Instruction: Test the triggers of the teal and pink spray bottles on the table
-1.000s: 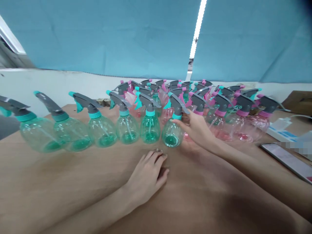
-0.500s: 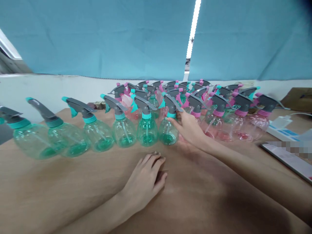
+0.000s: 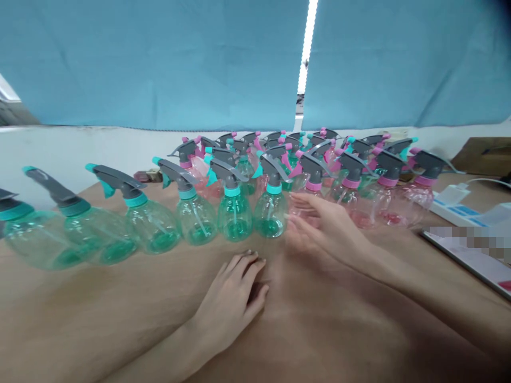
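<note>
My left hand [image 3: 233,295] rests on the wooden table, fingers apart and slightly bent, holding nothing. My right hand [image 3: 335,218] is open beside a green spray bottle [image 3: 270,213], its fingers stretched out to the left; whether a fingertip touches the bottle I cannot tell. Behind that hand stands a pink spray bottle [image 3: 313,186], partly hidden by it. The front row runs from green bottles with turquoise collars on the left, among them one green spray bottle [image 3: 235,215] near the middle, to pink bottles such as the pink spray bottle [image 3: 387,183] on the right.
More spray bottles with grey heads [image 3: 247,139] crowd behind the front row. On the right are a white power strip [image 3: 459,210], a flat tablet-like device [image 3: 467,260] and a brown cardboard box [image 3: 485,157]. A blue curtain [image 3: 179,64] hangs behind the table [image 3: 120,319].
My right hand has come away from the neck of the green bottle, moving down and to the right, and its fingers have opened. The left hand stays on the table. The view has shifted slightly.
</note>
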`<state>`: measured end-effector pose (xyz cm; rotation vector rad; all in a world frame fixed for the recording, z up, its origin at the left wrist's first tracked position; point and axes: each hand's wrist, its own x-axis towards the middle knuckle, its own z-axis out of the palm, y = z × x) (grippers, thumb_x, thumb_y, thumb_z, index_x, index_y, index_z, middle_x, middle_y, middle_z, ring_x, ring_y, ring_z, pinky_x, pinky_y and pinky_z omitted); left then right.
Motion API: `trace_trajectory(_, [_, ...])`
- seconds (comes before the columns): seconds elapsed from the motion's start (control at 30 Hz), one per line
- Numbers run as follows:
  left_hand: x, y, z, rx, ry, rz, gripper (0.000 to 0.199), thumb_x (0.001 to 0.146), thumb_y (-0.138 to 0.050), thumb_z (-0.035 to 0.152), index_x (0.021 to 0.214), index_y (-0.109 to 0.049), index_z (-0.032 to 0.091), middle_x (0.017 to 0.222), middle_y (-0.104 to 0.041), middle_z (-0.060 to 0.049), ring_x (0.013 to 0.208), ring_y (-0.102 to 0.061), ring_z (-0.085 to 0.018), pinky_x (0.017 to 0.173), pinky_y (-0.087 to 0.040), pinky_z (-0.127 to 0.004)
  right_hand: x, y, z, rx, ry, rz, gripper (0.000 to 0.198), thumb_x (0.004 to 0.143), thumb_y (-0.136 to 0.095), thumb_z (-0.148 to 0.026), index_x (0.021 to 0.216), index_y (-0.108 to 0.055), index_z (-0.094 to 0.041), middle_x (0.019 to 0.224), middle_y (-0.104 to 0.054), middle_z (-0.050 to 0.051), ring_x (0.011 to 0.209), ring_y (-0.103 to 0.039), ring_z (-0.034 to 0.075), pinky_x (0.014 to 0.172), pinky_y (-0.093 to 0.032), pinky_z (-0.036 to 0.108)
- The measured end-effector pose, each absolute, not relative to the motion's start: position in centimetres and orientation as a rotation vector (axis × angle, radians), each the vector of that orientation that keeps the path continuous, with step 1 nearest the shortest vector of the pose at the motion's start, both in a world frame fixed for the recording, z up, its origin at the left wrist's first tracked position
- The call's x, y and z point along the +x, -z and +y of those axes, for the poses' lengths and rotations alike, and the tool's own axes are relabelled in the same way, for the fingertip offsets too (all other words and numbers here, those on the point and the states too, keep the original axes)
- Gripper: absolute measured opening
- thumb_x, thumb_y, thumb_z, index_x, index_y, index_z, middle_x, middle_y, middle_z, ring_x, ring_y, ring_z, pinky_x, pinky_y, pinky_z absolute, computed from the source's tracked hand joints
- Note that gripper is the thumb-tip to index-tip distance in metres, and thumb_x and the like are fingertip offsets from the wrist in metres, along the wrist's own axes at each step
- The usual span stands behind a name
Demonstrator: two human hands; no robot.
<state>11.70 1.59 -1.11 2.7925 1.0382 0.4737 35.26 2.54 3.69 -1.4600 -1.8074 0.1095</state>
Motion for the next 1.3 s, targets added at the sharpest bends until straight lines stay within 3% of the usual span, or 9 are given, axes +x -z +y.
trace_trajectory(0.1, [11.6, 1.1, 1.6, 2.794, -0.457, 1.052, 0.032, 0.092, -0.052, 0.023, 0.124, -0.051, 0.017, 0.126, -0.056, -0.01, 0.121, -0.049, -0.027, 0.099, -0.042, -0.044, 37.6, -3.9, 1.0, -1.545, -0.123, -1.76, 0.029, 0.086, -0.055, -0.037, 0.108, -0.063, -0.02, 0.097, -0.072, 0.006, 0.082, -0.069, 0.021, 0.067, -0.057, 0.036])
trace_trajectory(0.2, [11.7, 1.1, 1.7, 2.788, -0.456, 1.06, 0.033, 0.094, -0.051, 0.024, 0.126, -0.05, 0.018, 0.128, -0.055, -0.01, 0.121, -0.049, -0.027, 0.098, -0.043, -0.045, 40.1, -3.7, 0.4, -1.624, -0.103, -1.699, 0.024, 0.085, -0.056, -0.038, 0.099, -0.065, -0.022, 0.086, -0.072, 0.005, 0.075, -0.068, 0.022, 0.063, -0.055, 0.037])
trace_trajectory(0.4, [13.0, 1.3, 2.1, 2.778, -0.463, 1.027, 0.035, 0.094, -0.051, 0.027, 0.127, -0.049, 0.018, 0.129, -0.055, -0.01, 0.12, -0.05, -0.027, 0.098, -0.043, -0.044, 42.2, -3.0, 0.9, -1.669, -0.097, -1.658, 0.024, 0.084, -0.056, -0.037, 0.101, -0.062, -0.023, 0.095, -0.072, 0.005, 0.081, -0.069, 0.023, 0.069, -0.054, 0.039])
trace_trajectory(0.8, [15.7, 1.1, 2.9, 2.73, -0.472, 0.932, 0.031, 0.094, -0.05, 0.024, 0.125, -0.049, 0.021, 0.126, -0.056, -0.008, 0.116, -0.054, -0.025, 0.098, -0.044, -0.041, 39.7, -2.7, 4.8, -1.72, -0.01, -1.617, 0.062, 0.08, -0.056, -0.058, 0.124, -0.049, -0.015, 0.125, -0.06, 0.013, 0.108, -0.06, 0.033, 0.085, -0.049, 0.048])
trace_trajectory(0.9, [15.7, 1.0, 2.8, 2.706, -0.498, 0.96, 0.03, 0.095, -0.049, 0.025, 0.125, -0.049, 0.022, 0.126, -0.056, -0.008, 0.114, -0.055, -0.024, 0.097, -0.045, -0.041, 39.5, -2.7, 5.8, -1.73, -0.013, -1.65, 0.061, 0.078, -0.053, -0.063, 0.115, -0.052, -0.015, 0.112, -0.066, 0.015, 0.096, -0.063, 0.035, 0.072, -0.049, 0.046])
trace_trajectory(1.07, [15.7, 0.7, 2.6, 2.681, -0.527, 0.965, 0.028, 0.094, -0.047, 0.026, 0.122, -0.051, 0.023, 0.123, -0.059, -0.007, 0.112, -0.057, -0.024, 0.095, -0.046, -0.041, 39.5, -3.0, 5.8, -1.753, 0.01, -1.66, 0.048, 0.077, -0.052, -0.065, 0.092, -0.052, -0.019, 0.087, -0.067, 0.01, 0.075, -0.063, 0.029, 0.057, -0.043, 0.037])
trace_trajectory(1.3, [15.7, 0.0, 2.3, 2.623, -0.593, 0.959, 0.023, 0.094, -0.046, 0.025, 0.116, -0.053, 0.023, 0.114, -0.062, -0.004, 0.105, -0.06, -0.023, 0.092, -0.048, -0.039, 39.4, -3.2, 1.3, -1.769, -0.012, -1.703, 0.046, 0.077, -0.054, -0.064, 0.091, -0.049, -0.021, 0.088, -0.064, 0.007, 0.08, -0.062, 0.028, 0.06, -0.044, 0.037])
